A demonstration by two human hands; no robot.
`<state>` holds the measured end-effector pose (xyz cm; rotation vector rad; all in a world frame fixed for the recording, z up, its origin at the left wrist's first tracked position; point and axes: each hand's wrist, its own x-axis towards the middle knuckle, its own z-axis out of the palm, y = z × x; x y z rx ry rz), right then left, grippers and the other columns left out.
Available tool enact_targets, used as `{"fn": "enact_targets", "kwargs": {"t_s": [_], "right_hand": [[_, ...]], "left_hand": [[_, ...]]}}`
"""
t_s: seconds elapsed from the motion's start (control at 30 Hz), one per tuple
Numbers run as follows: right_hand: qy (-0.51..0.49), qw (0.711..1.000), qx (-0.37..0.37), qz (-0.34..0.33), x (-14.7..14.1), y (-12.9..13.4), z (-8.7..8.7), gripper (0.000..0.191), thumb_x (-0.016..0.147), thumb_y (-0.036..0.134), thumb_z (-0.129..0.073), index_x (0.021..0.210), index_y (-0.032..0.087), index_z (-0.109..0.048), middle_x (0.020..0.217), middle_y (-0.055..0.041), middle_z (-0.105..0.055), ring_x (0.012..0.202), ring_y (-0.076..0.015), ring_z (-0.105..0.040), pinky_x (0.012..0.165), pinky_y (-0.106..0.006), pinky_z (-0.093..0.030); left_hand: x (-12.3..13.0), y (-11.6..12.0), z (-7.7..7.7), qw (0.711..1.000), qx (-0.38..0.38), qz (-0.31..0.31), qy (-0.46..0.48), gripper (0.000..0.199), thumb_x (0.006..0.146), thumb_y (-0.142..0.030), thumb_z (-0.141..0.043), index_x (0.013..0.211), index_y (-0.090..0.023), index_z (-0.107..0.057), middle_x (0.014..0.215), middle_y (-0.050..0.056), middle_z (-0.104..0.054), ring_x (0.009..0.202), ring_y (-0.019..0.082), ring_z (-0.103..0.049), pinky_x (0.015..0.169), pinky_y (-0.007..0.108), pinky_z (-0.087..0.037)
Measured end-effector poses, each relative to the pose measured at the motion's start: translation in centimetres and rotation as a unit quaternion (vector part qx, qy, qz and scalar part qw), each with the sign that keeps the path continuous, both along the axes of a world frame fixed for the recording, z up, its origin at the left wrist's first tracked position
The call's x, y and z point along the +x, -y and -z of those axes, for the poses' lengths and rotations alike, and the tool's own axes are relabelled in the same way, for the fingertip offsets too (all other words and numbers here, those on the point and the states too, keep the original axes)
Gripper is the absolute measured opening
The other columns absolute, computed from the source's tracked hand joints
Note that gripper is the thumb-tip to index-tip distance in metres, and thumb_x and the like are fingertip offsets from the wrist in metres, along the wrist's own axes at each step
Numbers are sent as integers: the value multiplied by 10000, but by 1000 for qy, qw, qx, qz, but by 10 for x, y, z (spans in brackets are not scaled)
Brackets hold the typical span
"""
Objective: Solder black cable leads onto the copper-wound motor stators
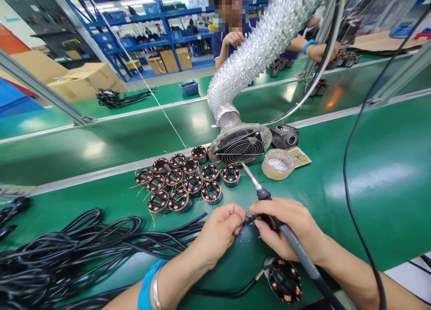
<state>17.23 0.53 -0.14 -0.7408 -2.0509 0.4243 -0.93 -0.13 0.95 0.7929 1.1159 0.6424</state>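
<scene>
My left hand [220,229], with a blue band and a bangle at the wrist, is closed in a pinch on a thin wire [249,215] between my two hands. My right hand [289,224] is wrapped around a soldering iron [292,242], whose metal tip points up and away toward the fan grille. Under the right fingers a dark part with some copper shows, mostly hidden. Below my hands lies a wound motor stator [284,281] with a black cable [232,294] leading to it. Short wire clippings are scattered on the green bench nearby.
Several stators [193,184] stand grouped beyond my left hand. Black cables [101,251] cover the left side. A fume extractor [240,146] on a silver duct [256,50], a solder-filled bowl [278,163] and an iron stand [286,136] are ahead. A co-worker [218,43] sits opposite.
</scene>
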Motion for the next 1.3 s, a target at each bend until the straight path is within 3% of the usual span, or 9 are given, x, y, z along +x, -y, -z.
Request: {"fn": "enact_targets", "kwargs": {"t_s": [0.17, 0.33, 0.47, 0.63, 0.77, 0.93, 1.3], "right_hand": [[-13, 993, -118, 19, -2, 8, 3, 332, 835, 103, -579, 1142, 213, -517, 802, 46, -641, 463, -53, -474, 475, -173, -435], [-24, 992, -53, 110, -7, 8, 10, 298, 854, 84, -532, 1116, 221, -501, 747, 48, -612, 506, -76, -538, 542, -188, -490], [-22, 995, 11, 97, -6, 6, 8, 274, 852, 76, -556, 1095, 201, -553, 805, 8, -661, 670, -115, -646, 673, -223, -551], [-31, 995, -35, 85, 8, 15, -4, 321, 904, 73, -553, 1185, 223, -594, 922, 0, -723, 766, -111, -690, 727, -213, -561], [-43, 991, -75, 100, 27, 33, -18, 420, 937, 130, -535, 1340, 246, -551, 872, -1, -694, 716, -118, -651, 648, -231, -539], [-45, 989, -104, 98, 40, 47, -27, 288, 889, 149, -536, 1129, 234, -670, 706, 2, -609, 552, -121, -540, 463, -252, -413], [-70, 985, -114, 104, 34, 44, -20, 217, 871, 136, -539, 1023, 225, -666, 728, 8, -639, 569, -116, -568, 493, -241, -437]], "left_hand": [[5, 6, 0, 1000, 6, -30, -3, 294, 691, -437, -636, 691, -188, -480, 463, -117, -353, 360, 18, -161, 384, 186, -109], [12, 10, 3, 997, 11, -75, -8, 276, 711, -426, -616, 693, -193, -469, 452, -117, -343, 370, 24, -168, 393, 176, -141], [15, 14, 6, 995, 34, -91, -11, 282, 745, -431, -622, 711, -186, -486, 471, -111, -353, 386, 28, -178, 412, 171, -175], [15, 16, 7, 994, 45, -93, -26, 305, 763, -450, -633, 710, -183, -495, 482, -104, -360, 404, 36, -184, 430, 172, -202], [14, 15, 8, 994, 56, -90, -40, 302, 769, -441, -627, 691, -184, -489, 488, -96, -367, 412, 41, -195, 434, 178, -207], [13, 14, 9, 993, 69, -80, -53, 297, 788, -450, -586, 701, -191, -469, 492, -104, -348, 422, 47, -193, 431, 183, -190], [12, 13, 12, 993, 81, -59, -64, 290, 817, -441, -554, 701, -196, -451, 503, -104, -340, 426, 50, -193, 431, 192, -180]]}}
